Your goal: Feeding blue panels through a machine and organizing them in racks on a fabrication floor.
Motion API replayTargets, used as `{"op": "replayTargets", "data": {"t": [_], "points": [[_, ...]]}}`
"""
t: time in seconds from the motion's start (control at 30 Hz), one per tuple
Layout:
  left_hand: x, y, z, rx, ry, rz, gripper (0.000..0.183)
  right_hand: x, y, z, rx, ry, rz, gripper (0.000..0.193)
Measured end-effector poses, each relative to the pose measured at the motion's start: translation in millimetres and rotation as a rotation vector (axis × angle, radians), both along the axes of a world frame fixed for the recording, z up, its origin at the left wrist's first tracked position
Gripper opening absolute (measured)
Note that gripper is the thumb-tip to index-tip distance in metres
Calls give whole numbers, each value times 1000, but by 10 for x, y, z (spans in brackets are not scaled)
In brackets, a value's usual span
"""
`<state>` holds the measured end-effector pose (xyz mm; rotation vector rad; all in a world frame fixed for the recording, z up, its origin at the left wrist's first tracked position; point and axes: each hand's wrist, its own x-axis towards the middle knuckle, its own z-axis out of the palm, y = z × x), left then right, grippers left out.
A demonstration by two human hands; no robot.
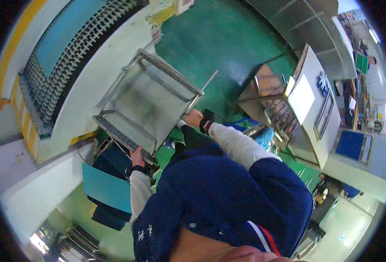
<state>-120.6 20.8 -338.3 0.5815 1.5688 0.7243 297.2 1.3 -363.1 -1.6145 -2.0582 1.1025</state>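
I hold a grey metal rack [145, 102] with toothed slotted rails along its near and far sides. My left hand [136, 156] grips its near-left corner at the slotted rail. My right hand [193, 118] grips the near-right corner post of the same rack. Both arms wear white sleeves under a dark blue vest. The rack is tilted, above the green floor [219, 48].
A white machine with a ribbed grey conveyor [66, 61] and a yellow edge stands on the left. A teal sheet [105, 187] and dark blue stacks lie below my left arm. A white cabinet machine [315, 109] and a brown rack stand on the right.
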Motion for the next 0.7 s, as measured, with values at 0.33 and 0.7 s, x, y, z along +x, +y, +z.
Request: {"op": "replayTargets", "data": {"t": [0.33,0.7], "points": [[-145,-254,-320,-181,-201,140,50,134,301,151,-784,798,-402,25],[396,-566,70,-116,-4,174,53,524,806,395,282,-432,423,9]]}}
